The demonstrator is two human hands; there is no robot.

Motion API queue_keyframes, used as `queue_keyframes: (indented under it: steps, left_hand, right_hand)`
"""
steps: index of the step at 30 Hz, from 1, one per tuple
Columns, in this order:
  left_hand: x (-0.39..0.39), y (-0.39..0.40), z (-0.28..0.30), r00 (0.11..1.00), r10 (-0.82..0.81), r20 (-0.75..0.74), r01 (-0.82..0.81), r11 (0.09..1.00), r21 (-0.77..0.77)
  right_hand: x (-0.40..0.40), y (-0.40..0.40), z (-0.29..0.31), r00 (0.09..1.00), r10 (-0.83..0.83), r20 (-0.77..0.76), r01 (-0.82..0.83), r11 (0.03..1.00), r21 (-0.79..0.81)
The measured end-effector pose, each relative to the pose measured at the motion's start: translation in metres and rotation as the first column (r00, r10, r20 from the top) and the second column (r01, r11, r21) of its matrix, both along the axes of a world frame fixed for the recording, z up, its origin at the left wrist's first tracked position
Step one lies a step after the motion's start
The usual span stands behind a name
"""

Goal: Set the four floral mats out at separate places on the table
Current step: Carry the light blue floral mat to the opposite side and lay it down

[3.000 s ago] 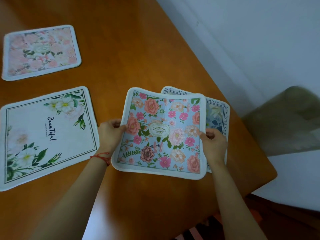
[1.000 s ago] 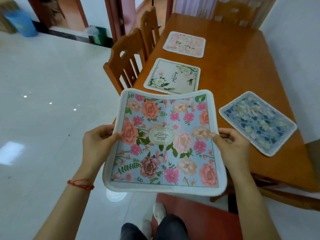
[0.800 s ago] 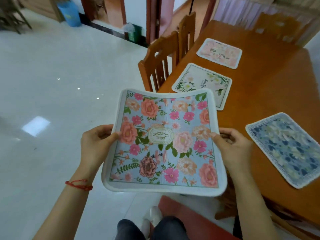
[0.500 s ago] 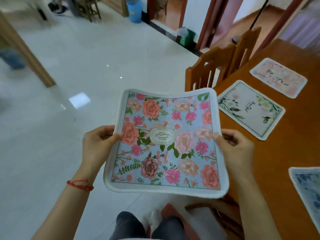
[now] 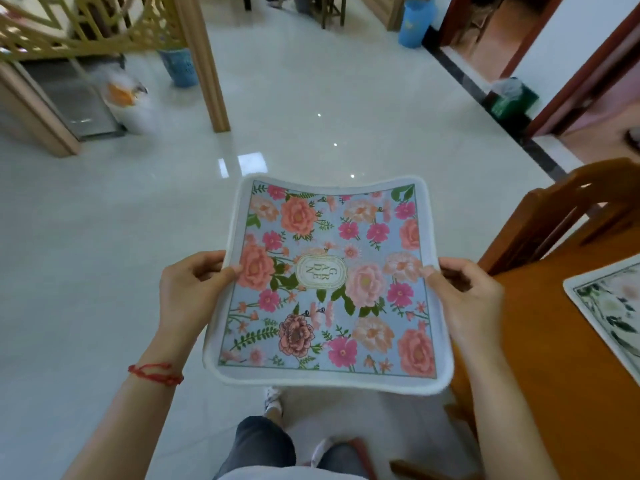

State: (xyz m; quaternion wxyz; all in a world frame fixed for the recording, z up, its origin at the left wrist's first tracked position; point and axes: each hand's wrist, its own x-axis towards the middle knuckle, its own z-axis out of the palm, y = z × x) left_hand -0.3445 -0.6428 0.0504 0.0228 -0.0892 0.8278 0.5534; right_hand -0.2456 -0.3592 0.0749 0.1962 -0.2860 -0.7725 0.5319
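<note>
I hold the blue floral mat [image 5: 332, 285] flat in front of me, above the white floor and left of the wooden table [image 5: 540, 348]. My left hand [image 5: 190, 289] grips its left edge and my right hand [image 5: 464, 296] grips its right edge. A white mat with green leaves [image 5: 613, 306] lies on the table at the right edge of view, only partly visible. The other two mats are out of view.
A wooden chair [image 5: 561, 216] stands at the table's side, right of the held mat. Glossy white floor [image 5: 104, 254] lies ahead. Further off are a wooden post [image 5: 207, 64], a blue bin [image 5: 414, 22], a green bin [image 5: 512, 100] and doorways.
My view has swung left, away from the table, so the pink and dark blue mats have left the frame. Both hands keep the same hold on the blue floral mat.
</note>
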Motion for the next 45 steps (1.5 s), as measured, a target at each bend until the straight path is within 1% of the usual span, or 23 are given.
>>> queue_keyframes:
  steps: [6,9,16,20,28,37,40,45]
  left_hand:
    - [-0.080,-0.032,-0.002,0.999,0.041,0.012,-0.041,0.999,0.004]
    - [-0.120,-0.040,0.002,1.000,0.030,0.001,-0.030,1.000,0.001]
    - [-0.189,-0.038,0.008,1.000,0.003,-0.029,-0.003,1.000,-0.003]
    - [-0.228,-0.030,0.005,1.000,0.013,-0.027,-0.013,1.000,-0.007]
    - [-0.326,0.013,0.008,0.999,0.013,-0.053,-0.014,0.999,-0.033]
    - [-0.445,0.080,0.016,0.995,-0.062,-0.072,0.058,0.997,-0.053]
    - [-0.485,0.099,0.015,0.992,-0.098,-0.073,0.094,0.994,-0.062]
    - [-0.558,0.135,0.006,0.981,-0.181,-0.070,0.177,0.982,-0.063]
  right_hand:
    - [-0.087,-0.028,-0.006,0.999,0.009,0.037,-0.008,1.000,-0.025]
    - [-0.123,-0.036,-0.003,0.999,0.003,0.043,-0.002,1.000,-0.023]
    - [-0.190,-0.037,-0.007,0.997,0.003,0.075,-0.002,1.000,-0.025]
    - [-0.232,-0.030,-0.011,0.999,-0.006,0.052,0.007,1.000,-0.030]
    - [-0.336,0.009,-0.019,1.000,-0.005,0.024,0.006,0.999,-0.041]
    - [-0.441,0.065,-0.017,0.998,-0.050,0.047,0.052,0.998,-0.039]
    - [-0.471,0.081,-0.017,0.995,-0.082,0.049,0.085,0.995,-0.050]
    - [-0.522,0.108,-0.023,0.981,-0.182,0.062,0.186,0.981,-0.059]
